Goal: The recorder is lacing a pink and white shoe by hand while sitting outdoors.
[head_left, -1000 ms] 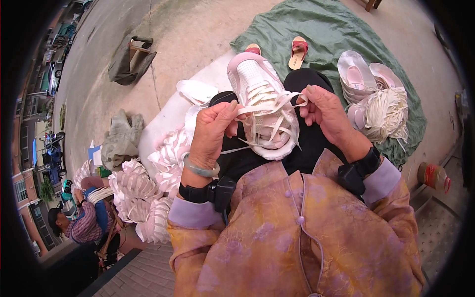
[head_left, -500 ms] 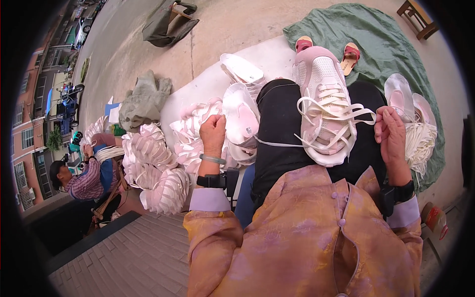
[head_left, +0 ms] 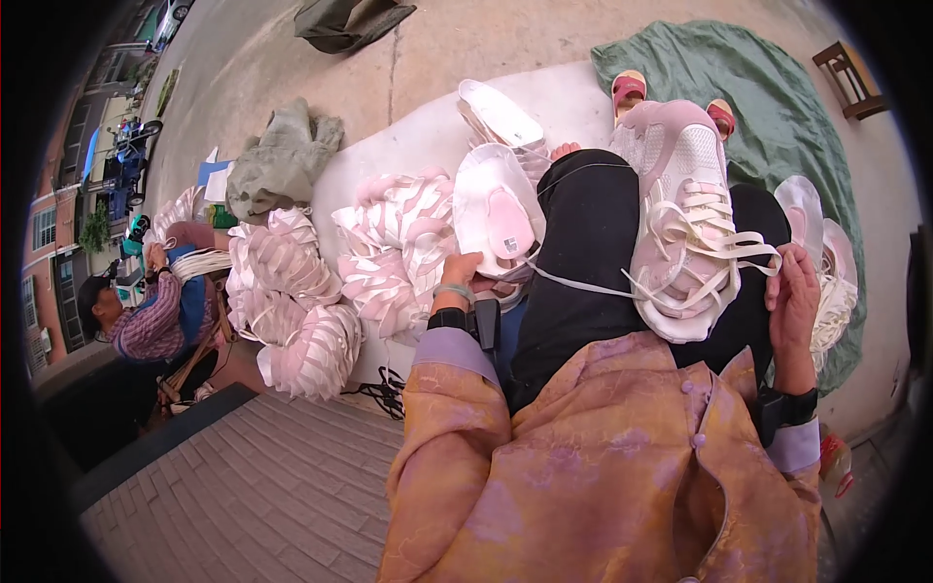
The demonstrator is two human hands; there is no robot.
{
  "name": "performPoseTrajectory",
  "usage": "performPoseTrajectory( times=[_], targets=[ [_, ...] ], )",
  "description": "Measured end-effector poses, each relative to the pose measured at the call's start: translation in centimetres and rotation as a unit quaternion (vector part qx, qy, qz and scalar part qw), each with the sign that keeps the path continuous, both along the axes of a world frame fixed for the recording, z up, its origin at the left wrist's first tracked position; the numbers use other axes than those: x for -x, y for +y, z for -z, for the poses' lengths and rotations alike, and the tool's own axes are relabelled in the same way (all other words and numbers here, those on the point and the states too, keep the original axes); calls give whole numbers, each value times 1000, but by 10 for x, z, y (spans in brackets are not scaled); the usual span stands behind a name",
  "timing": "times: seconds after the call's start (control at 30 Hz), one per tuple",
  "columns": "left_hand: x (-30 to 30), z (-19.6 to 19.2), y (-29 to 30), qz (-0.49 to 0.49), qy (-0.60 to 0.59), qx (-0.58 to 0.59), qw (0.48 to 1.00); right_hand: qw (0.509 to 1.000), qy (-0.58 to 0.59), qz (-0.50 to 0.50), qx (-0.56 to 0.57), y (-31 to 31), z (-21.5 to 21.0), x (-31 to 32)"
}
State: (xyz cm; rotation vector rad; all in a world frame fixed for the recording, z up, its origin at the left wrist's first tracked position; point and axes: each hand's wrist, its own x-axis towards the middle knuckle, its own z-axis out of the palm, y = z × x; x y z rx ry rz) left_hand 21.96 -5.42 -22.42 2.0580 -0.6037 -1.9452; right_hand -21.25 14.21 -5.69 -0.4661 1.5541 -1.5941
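A pink and white sneaker [head_left: 682,243] lies across my black-trousered thighs, its toe toward me and cream laces loosely threaded over its front. My right hand [head_left: 795,296] is at its right side, fingertips pinched on the end of a shoelace [head_left: 748,243] that loops out from the shoe. My left hand [head_left: 461,272] is low beside a white shoe upper with a pink insole [head_left: 500,209], its fingers curled and partly hidden against the pile. A pale lace strand [head_left: 583,283] runs from the sneaker over my thigh toward that upper; its far end is hidden.
Bundled pink and white shoe parts [head_left: 389,243] cover the white sheet [head_left: 408,146] at left. More uppers and laces [head_left: 831,282] lie right on a green cloth [head_left: 739,78], near red sandals [head_left: 629,87]. A person [head_left: 160,316] works at far left; a wooden stool [head_left: 850,83] stands far right.
My left hand has gone from a raised fist down to the right, beside the white upper. The right hand stays at the lace. The whole view has shifted slightly.
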Motion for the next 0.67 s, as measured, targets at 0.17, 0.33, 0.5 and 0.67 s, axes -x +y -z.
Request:
performPoseTrajectory(
  times=[0.17, 0.33, 0.5, 0.67],
  targets=[
    [10, -70, -16, -143, -49, 260, 954, 1000, 16, 12, 17, 8, -12, -10],
    [-10, -166, -34, -128, -66, 448, 882, 915, 342, -215, -12, -2, -18, -35],
    [61, -260, -3, -57, -14, 583, 811, 777, 579, -246, -38, -23, -30, -51],
    [97, -254, -41, -16, 69, 599, 797, 729, 651, -210, -28, -26, -15, -43]
  ],
)
